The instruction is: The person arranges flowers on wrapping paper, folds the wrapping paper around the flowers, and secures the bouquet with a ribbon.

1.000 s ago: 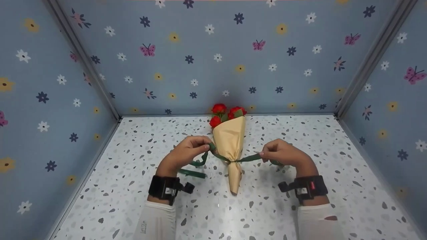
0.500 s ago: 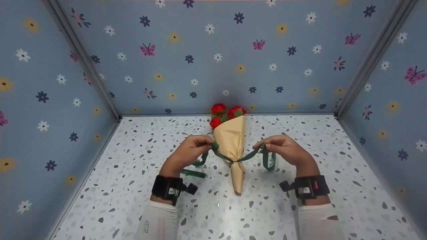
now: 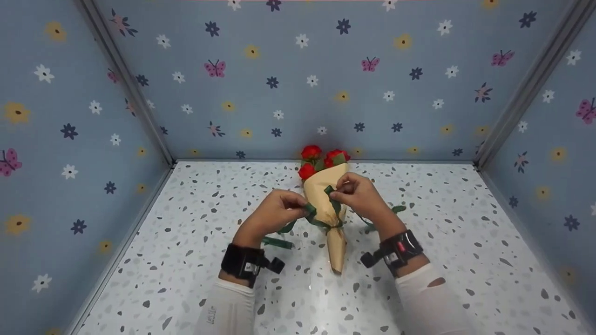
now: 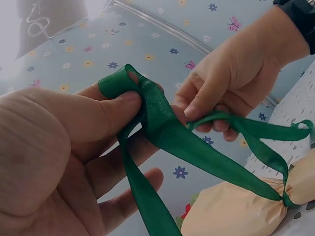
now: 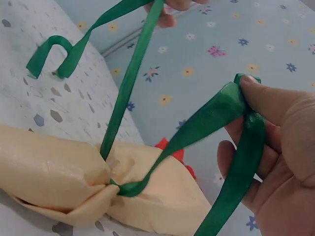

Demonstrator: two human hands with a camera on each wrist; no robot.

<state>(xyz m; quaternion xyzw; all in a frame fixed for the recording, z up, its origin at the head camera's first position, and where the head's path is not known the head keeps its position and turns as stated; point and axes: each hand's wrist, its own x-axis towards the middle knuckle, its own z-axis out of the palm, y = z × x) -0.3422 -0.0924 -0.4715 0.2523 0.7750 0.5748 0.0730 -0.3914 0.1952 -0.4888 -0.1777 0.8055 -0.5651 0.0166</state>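
Observation:
A bouquet of red flowers (image 3: 311,151) in tan wrapping paper (image 3: 321,186) lies on the table, cinched at its narrow part by a green ribbon (image 3: 318,224). Left of the bouquet, my left hand (image 3: 278,211) pinches one ribbon length, folded into a small loop in the left wrist view (image 4: 157,113). My right hand (image 3: 361,195) is over the paper and pinches the other length between thumb and finger. From each hand a loose tail hangs down. In the right wrist view the knot (image 5: 115,187) sits against the gathered paper.
The speckled white table (image 3: 209,195) meets a blue flower-patterned wall (image 3: 298,107) behind the bouquet, with side walls at left and right. A ribbon end (image 3: 278,242) lies on the table left of the bouquet; another (image 3: 398,209) lies to the right.
My right hand has moved left from beside the bouquet to over the paper, carrying its ribbon length toward my left hand. My left hand stays nearly in place, still pinching its length.

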